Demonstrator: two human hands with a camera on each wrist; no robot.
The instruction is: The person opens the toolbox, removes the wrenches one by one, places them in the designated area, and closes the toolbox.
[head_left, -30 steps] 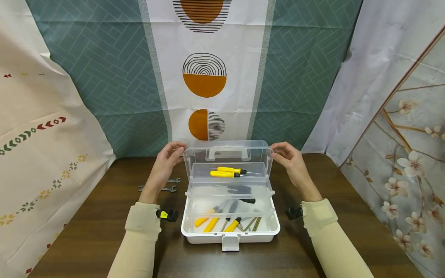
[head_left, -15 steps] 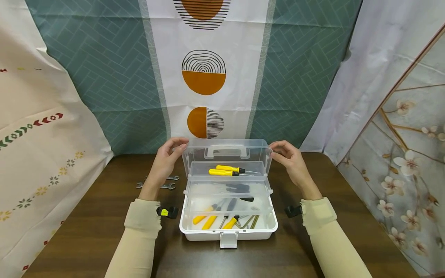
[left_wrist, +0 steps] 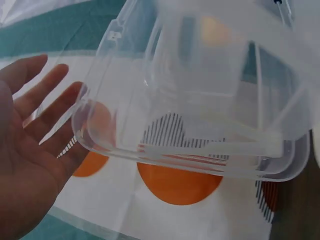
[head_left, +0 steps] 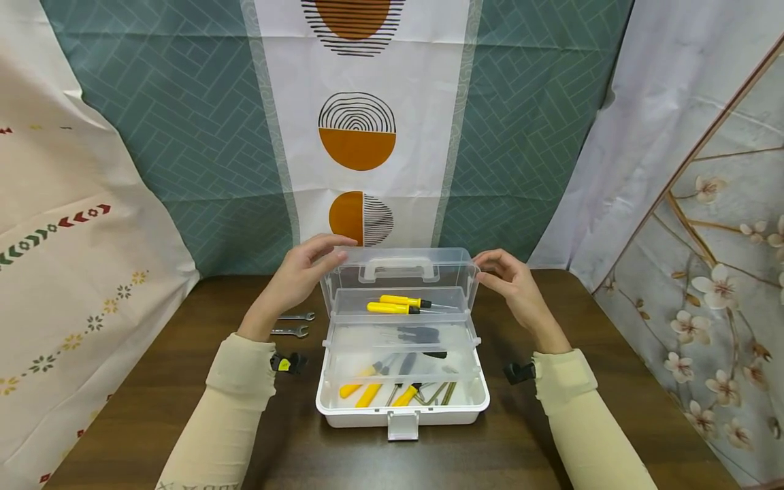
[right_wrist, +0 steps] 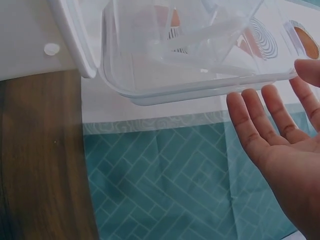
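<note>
A white toolbox (head_left: 343, 416) stands with its clear lid (head_left: 450, 272) raised and its clear trays spread out. Two yellow-handled screwdrivers (head_left: 392, 308) lie in the upper tray. Through the lower trays I see more yellow-handled tools (head_left: 369, 395), dark-handled tools (head_left: 418, 334) and hex keys (head_left: 449, 393). My left hand (head_left: 300, 275) is at the lid's top left corner, its fingers extended and spread in the left wrist view. At the lid's right edge is my right hand (head_left: 511, 289); its fairly straight fingers (right_wrist: 262, 117) meet the rim from outside, thumb apart from them.
Two open-ended wrenches (head_left: 297, 331) lie on the brown table (head_left: 202, 381) left of the toolbox, partly behind my left forearm. A white latch (head_left: 402, 427) hangs at the box front. A patterned cloth (head_left: 416, 136) hangs close behind the lid.
My left hand has moved right and slightly up, over the lid's top left corner, uncovering more of the wrenches. The right hand and the raised lid look nearly unchanged.
</note>
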